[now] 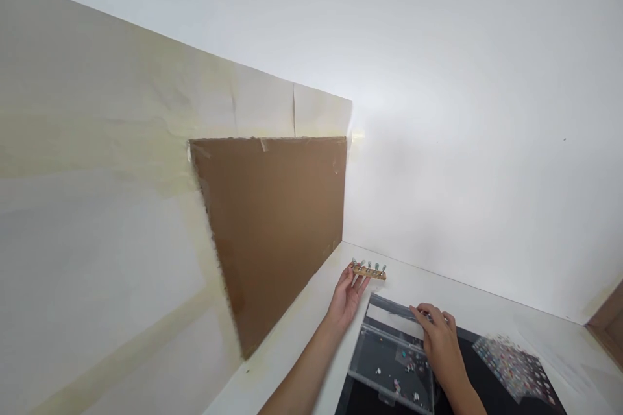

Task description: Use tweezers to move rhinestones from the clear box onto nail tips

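My left hand (346,298) holds a wooden bar (368,271) by its left end, its fingers under the wood. Several small false nail tips stand in a row along the bar. My right hand (440,340) grips the top edge of a clear plastic compartment box (392,360), which lies on a black mat (481,343). Small beads or rhinestones lie scattered inside the box, and my right hand covers part of its right side. The lower end of the box runs out of view.
A brown cardboard sheet (267,233) is taped to the pale wall at the left of the white tabletop (487,301). A clear sheet of colourful stickers or gems (513,368) lies on the mat's right side. A wooden edge (607,324) shows at the far right.
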